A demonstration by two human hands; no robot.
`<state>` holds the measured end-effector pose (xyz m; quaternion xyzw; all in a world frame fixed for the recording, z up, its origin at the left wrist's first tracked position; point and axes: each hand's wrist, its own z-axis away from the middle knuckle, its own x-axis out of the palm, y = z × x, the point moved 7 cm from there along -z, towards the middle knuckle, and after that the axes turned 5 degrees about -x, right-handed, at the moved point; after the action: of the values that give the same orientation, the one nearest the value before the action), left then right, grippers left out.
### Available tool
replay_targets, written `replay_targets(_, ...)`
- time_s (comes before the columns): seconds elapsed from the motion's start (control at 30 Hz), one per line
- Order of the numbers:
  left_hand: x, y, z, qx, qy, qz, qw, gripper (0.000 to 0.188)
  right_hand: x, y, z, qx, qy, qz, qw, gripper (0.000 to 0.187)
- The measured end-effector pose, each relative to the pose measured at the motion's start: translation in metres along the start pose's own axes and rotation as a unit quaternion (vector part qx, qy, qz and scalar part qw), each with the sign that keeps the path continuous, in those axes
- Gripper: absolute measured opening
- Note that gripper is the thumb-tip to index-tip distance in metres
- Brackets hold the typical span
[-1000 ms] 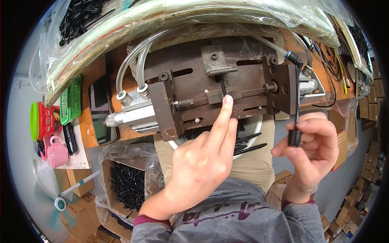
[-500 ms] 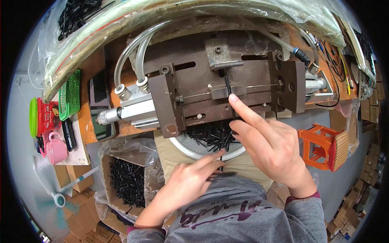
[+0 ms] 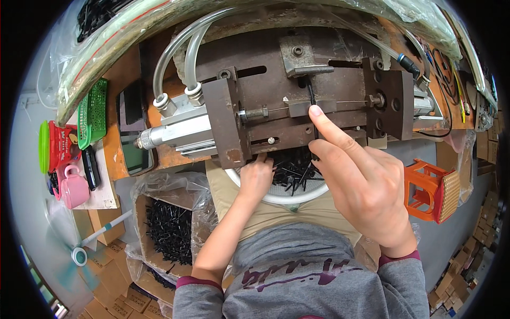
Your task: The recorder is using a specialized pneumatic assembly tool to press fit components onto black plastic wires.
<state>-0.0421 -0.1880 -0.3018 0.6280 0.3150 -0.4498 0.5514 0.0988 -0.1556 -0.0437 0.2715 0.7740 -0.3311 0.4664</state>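
Basin (image 3: 293,200) is now reached by left hand (image 3: 257,178), leaving rod (image 3: 311,90) touched by half-curled, pointing right hand (image 3: 366,183); both grips unclear.

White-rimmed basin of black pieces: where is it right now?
In the head view, the white-rimmed basin is near the middle, at the person's lap below the brown fixture, the left hand over its left side.

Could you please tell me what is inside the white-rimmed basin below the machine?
Thin black pieces lie jumbled in the basin. Its far side is hidden by the machine, and the left hand covers some too.
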Motion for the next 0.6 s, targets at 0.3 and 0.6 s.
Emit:
replay_targets(0.3,0.007,-0.003,-0.003,-0.005,-0.005,0.016,1.000,0.024,-0.003,0.010,0.010,-0.007,0.050,-0.116,0.992,0.027)
replay_targets(0.6,0.026,-0.004,-0.002,-0.015,-0.103,0.012,0.995,0.019,-0.017,0.011,0.040,-0.024,0.087,-0.207,0.974,0.029)
